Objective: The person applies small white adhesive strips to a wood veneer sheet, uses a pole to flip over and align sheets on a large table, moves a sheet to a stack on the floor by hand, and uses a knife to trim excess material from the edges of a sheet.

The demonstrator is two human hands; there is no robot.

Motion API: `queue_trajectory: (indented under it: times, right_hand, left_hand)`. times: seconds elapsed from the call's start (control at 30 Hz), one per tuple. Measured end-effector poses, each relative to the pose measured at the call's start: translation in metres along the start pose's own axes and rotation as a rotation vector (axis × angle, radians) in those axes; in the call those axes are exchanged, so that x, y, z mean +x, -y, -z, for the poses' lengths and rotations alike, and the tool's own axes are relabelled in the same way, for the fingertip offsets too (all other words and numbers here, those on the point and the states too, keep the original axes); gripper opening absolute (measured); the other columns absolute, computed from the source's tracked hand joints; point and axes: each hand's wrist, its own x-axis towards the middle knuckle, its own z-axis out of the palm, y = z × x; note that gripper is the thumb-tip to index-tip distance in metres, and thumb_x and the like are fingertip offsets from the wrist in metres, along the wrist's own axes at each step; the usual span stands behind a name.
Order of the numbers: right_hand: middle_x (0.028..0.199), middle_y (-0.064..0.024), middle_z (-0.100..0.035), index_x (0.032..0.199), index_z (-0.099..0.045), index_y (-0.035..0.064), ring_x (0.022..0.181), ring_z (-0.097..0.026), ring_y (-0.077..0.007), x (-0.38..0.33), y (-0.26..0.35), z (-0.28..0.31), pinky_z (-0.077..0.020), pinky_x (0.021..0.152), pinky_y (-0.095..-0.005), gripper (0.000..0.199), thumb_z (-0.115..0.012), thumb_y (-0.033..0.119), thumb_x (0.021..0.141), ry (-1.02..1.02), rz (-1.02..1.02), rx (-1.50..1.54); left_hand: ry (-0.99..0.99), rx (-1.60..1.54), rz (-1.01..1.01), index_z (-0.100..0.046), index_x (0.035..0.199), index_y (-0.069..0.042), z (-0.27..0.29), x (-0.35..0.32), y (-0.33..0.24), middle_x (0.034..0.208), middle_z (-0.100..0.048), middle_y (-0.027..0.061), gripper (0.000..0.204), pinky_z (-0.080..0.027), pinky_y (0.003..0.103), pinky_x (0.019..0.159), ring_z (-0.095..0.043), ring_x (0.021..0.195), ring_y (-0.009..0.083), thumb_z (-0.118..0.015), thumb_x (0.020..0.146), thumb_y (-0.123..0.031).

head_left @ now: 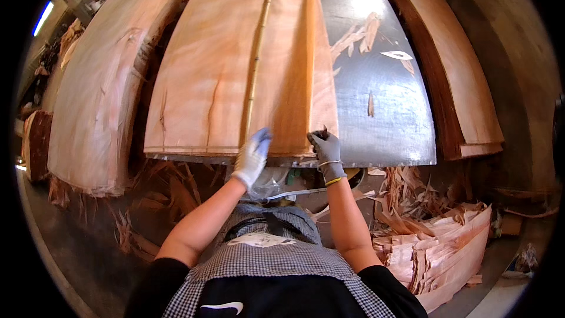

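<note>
I cannot tell if my blurred left hand (pixel 254 154) grips anything; my right hand (pixel 327 150) pinches the near edge of a wood sheet (pixel 299 82) atop the pile (pixel 191 151). I judge this edge-aligning, needing an even pull next.

Materials and finishes. The central sheet (pixel 194 70) is thin wood, pale and smooth with a faint satin sheen, broken by rough, darker grain splits. On it, the rod (pixel 254 70) looks like jointed bamboo, polished and glossy. The surface (pixel 391 138) appears to be grey metal, lightly scuffed and strongly reflective. The left stack (pixel 97 94) and right stack (pixel 450 53) are wood, smooth-faced, the left ragged-edged. The scraps (pixel 432 247) are dry, splintered wood. The left hand (pixel 253 156) wears whitish fabric, the right hand (pixel 326 150) matt grey fabric. The apron (pixel 265 259) is matt checked cloth; the bag (pixel 266 184), glossy translucent plastic.
</note>
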Motion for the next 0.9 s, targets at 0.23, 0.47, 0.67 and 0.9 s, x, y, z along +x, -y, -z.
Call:
queue_trajectory:
  times: [0.23,0.47,0.67,0.9]
  right_hand:
    - [0.060,-0.0004,-0.053,0.085,-0.057,0.0014,0.046,-0.049,-0.0088,-0.061,0.032,-0.071,-0.0364,0.040,-0.0208,0.013,-0.056,0.014,0.082,0.209,0.027,0.126]
    - [0.087,-0.0052,-0.060,0.101,-0.057,0.0009,0.074,-0.053,-0.0102,-0.095,-0.084,-0.188,-0.0443,0.063,-0.0206,0.024,-0.054,0.001,0.077,0.537,0.014,-0.118]
    - [0.081,-0.0043,-0.061,0.101,-0.057,0.0041,0.066,-0.056,-0.0106,-0.112,-0.097,-0.237,-0.0459,0.057,-0.0225,0.031,-0.046,-0.007,0.074,0.425,0.083,-0.288]
    - [0.066,-0.0097,-0.055,0.089,-0.046,0.0046,0.047,-0.055,-0.0193,-0.093,-0.026,-0.209,-0.0462,0.040,-0.0306,0.019,-0.054,0.021,0.084,0.045,-0.061,0.177]
  left_hand:
    - [0.013,-0.132,0.301,-0.051,0.105,0.002,0.058,0.051,-0.037,0.094,-0.060,0.0121,0.047,-0.047,0.037,0.079,-0.057,0.086,0.0225,-0.062,0.075,-0.034]
    - [0.030,-0.605,0.598,-0.049,0.110,-0.001,0.245,0.062,-0.003,0.106,-0.056,0.0141,0.041,-0.047,0.044,0.082,-0.055,0.098,0.0263,-0.062,0.077,-0.021]
    - [-0.173,-0.592,0.664,-0.045,0.115,-0.001,0.327,0.049,0.021,0.108,-0.055,0.0157,0.045,-0.046,0.045,0.084,-0.052,0.102,0.0315,-0.062,0.077,-0.020]
    - [-0.197,-0.565,0.691,-0.047,0.111,0.000,0.327,0.013,0.043,0.103,-0.057,0.0167,0.044,-0.045,0.045,0.084,-0.055,0.095,0.0314,-0.057,0.081,-0.030]
